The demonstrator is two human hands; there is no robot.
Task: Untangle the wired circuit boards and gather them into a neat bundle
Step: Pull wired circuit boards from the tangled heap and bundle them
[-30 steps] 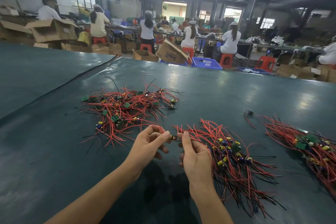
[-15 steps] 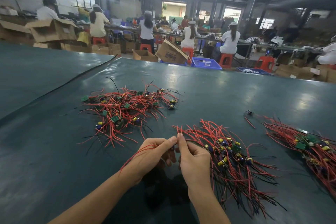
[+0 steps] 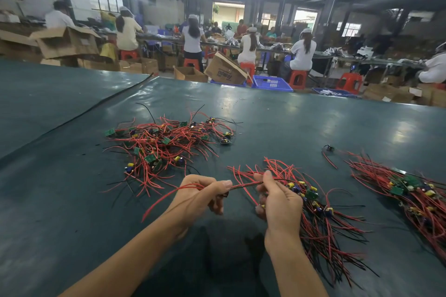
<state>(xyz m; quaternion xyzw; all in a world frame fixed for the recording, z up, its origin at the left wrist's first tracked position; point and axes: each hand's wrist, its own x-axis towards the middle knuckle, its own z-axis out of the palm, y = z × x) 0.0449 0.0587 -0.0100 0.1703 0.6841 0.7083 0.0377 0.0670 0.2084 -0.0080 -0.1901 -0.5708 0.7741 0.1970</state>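
Observation:
A tangled heap of small green circuit boards with red and black wires (image 3: 169,144) lies on the dark green table, left of centre. A combed bundle (image 3: 321,219) lies under and right of my right hand. My left hand (image 3: 198,198) pinches one wired board, its red wire trailing down to the left. My right hand (image 3: 277,200) pinches the wires of the same piece, which stretch between the two hands. The held board itself is mostly hidden by my left fingers.
Another laid-out bundle (image 3: 415,195) lies at the far right, with a single loose board and wire (image 3: 329,152) beside it. The table (image 3: 277,116) ends at its far edge; beyond are cardboard boxes, blue crates, red stools and seated workers.
My hands met, then drew apart again; the wires now stretch taut between them. A red wire end now trails out lower left of my left hand.

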